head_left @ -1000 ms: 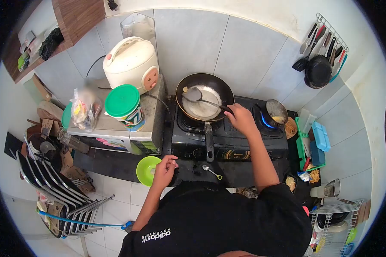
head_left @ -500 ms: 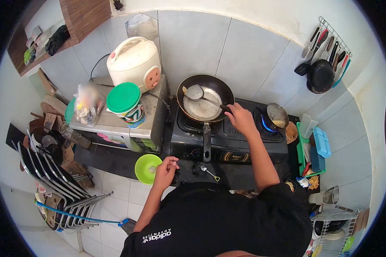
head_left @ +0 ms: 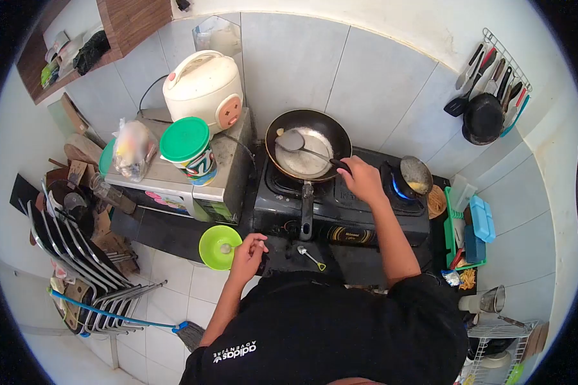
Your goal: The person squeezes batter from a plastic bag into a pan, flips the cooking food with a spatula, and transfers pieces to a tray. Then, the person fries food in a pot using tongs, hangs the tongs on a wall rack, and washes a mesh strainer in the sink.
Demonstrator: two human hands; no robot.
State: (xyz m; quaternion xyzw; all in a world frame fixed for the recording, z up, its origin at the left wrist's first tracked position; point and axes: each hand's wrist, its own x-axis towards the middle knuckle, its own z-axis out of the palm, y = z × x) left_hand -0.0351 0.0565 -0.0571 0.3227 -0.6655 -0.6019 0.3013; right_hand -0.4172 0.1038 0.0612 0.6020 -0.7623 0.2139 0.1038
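Observation:
My right hand [head_left: 361,179] is closed around the black handle of a spatula [head_left: 292,140]. The spatula's broad grey blade rests inside a dark frying pan [head_left: 327,131], over pale, shiny liquid [head_left: 311,160]. A small yellowish piece [head_left: 280,132] sits by the blade, near the pan's left side. Loosely curled, with small gaps between the fingers, my left hand [head_left: 247,253] hovers at the right rim of a green bowl [head_left: 213,237]; nothing shows in it. Inside the bowl lies a small pale item. A small spoon with a yellow-green handle [head_left: 312,258] lies on the dark counter.
The pan stands on a black two-burner stove [head_left: 353,218]. A small pot [head_left: 415,174] sits over a blue flame on the right burner. At left, a rice cooker [head_left: 202,90] and a green-lidded tub [head_left: 186,141] stand on a metal oven. A green basket [head_left: 453,237] is far right.
The spatula blade has shifted very slightly in the pan, with my right hand still on its handle. The view has tilted a little. My left hand stays by the bowl.

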